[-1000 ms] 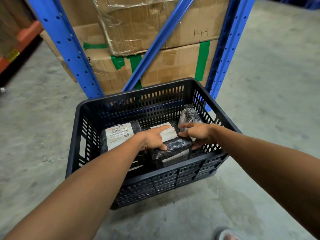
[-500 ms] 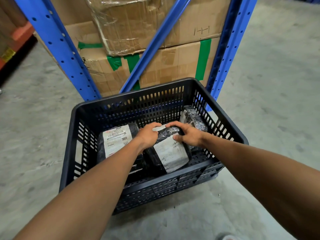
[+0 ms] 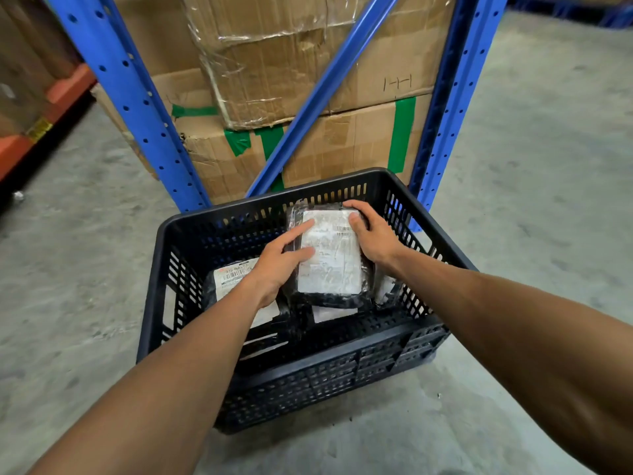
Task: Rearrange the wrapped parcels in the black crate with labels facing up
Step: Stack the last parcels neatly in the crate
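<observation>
Fingers of the left hand (image 3: 277,265) lie spread along the left edge of the held parcel (image 3: 329,255), the forefinger stretched across the top corner of its white label; the right hand (image 3: 371,236) clasps the far right corner, thumb on the label and the other fingers curled over the top edge; between them both hands hold this one parcel, label up, lifted and tilted above the others in the black crate (image 3: 164,255).

A second parcel (image 3: 236,275) lies at the left of the crate with its barcode label upward, partly under the left forearm; a third (image 3: 385,289) stands on edge against the right wall, and which way its label faces is, I think, not clear from here; white patches below the held parcel may be further labels.

The step in hand appears to be setting the turned parcel down flat; that calls for lowering it level into the middle of the crate without covering the neighbours' labels; the edge-standing parcel at the right probably comes after.
</observation>
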